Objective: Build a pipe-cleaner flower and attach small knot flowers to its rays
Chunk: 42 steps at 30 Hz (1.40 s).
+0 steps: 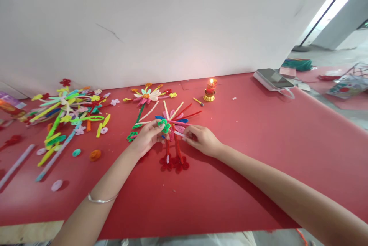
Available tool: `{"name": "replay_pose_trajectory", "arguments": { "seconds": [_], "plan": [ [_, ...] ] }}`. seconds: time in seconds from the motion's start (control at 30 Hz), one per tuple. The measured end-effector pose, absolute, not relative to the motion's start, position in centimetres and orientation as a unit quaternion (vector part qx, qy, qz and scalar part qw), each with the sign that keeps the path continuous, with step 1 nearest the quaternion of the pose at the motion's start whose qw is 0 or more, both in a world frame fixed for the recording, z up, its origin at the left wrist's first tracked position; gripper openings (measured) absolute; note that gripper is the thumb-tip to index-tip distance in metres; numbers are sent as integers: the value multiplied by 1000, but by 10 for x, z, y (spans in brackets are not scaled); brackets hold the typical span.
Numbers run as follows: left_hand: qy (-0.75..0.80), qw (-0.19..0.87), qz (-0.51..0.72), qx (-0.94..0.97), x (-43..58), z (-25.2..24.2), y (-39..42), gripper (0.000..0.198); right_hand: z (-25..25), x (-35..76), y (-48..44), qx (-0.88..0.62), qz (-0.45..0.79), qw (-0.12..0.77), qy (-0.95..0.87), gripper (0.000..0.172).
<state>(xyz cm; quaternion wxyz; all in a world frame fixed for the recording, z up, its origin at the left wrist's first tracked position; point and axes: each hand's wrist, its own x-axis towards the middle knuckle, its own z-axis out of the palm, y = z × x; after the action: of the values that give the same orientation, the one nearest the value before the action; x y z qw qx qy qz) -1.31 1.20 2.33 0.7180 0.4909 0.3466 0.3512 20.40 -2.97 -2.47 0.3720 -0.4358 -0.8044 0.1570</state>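
My left hand pinches a small green pipe-cleaner flower between thumb and fingers. It is over the middle of a larger pipe-cleaner flower with pink and blue petals and long stems in red, cream and pink. My right hand is closed on a thin white stick whose tip points at the green flower; its exact kind I cannot make out. A pink stem ends close by the right fingers. Two dark red flowers on red stems hang toward me.
A lit red candle on a gold base stands behind the hands, near a short yellow stick. A finished multicoloured flower lies behind left. Pipe-cleaner pieces are heaped at left. A phone-like device lies back right, before a white panel.
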Motion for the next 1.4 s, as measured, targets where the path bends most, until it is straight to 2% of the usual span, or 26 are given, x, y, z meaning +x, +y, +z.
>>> {"name": "replay_pose_trajectory", "arguments": {
  "seconds": [0.47, 0.9, 1.4],
  "plan": [
    [358, 716, 352, 485, -12, 21, 12, 24, -24, 204, -30, -453, 162, 371, -794, 4],
    [345, 722, 336, 497, -11, 18, 10, 21, -22, 203, -32, -476, 179, 357, -784, 12],
    [348, 729, 320, 495, -11, 10, 12, 23, -23, 203, -30, -480, 172, 349, -786, 13]
  ]
}}
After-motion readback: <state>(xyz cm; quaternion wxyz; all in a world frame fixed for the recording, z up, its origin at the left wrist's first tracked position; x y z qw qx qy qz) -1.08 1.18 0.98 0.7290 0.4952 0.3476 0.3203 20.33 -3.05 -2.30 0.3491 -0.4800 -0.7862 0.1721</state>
